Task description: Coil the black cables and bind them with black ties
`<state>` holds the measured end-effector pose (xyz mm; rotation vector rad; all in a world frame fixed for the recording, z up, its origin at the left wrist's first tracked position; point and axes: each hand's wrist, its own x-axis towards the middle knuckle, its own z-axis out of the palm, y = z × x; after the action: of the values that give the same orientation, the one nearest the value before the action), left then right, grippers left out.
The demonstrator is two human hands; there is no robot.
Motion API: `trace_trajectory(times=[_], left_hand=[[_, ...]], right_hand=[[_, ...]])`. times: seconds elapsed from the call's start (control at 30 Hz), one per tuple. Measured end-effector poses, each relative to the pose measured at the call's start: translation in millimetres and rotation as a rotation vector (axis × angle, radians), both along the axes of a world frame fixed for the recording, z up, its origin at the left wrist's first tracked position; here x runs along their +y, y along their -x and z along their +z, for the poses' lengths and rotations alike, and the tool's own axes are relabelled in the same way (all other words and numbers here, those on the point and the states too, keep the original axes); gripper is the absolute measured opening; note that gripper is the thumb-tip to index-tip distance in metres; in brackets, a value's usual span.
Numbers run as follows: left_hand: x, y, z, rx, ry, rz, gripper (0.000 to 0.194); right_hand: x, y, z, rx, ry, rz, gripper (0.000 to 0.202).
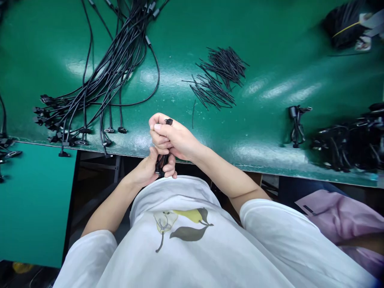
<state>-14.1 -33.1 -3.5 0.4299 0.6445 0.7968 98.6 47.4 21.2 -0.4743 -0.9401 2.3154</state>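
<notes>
A folded black cable [163, 161] is held between my two hands, just off the table's front edge. My left hand [152, 166] is wrapped round its lower part, where a small metal connector end shows. Above it, my right hand [172, 136] is closed on the upper part, and a black plug pokes out over the index finger. The fingers hide most of the cable. Beyond my right hand, short black twist ties [226, 66] lie in two loose piles, with a single tie apart from them.
A large heap of loose black cables [111, 76] spreads over the green table [270, 48] at left, plugs near the edge. One bundled cable [296, 126] and a pile of bundles [351, 138] lie at right. A black bundle [345, 26] sits far right. Someone's pink sleeve [342, 216] shows lower right.
</notes>
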Motion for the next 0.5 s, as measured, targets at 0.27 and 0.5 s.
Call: trace_trajectory(times=[0.27,0.5], left_hand=[[3,-14,2.2,-0.047,0.163,0.213,0.036],[9,-17,-2.1,0.056,0.124,0.296,0.03]], right_hand=[[4,-6,-2.1,-0.209,-0.146,-0.102,0.04],[14,-7,-14.7,-0.374,-0.334,-0.161,0.031]])
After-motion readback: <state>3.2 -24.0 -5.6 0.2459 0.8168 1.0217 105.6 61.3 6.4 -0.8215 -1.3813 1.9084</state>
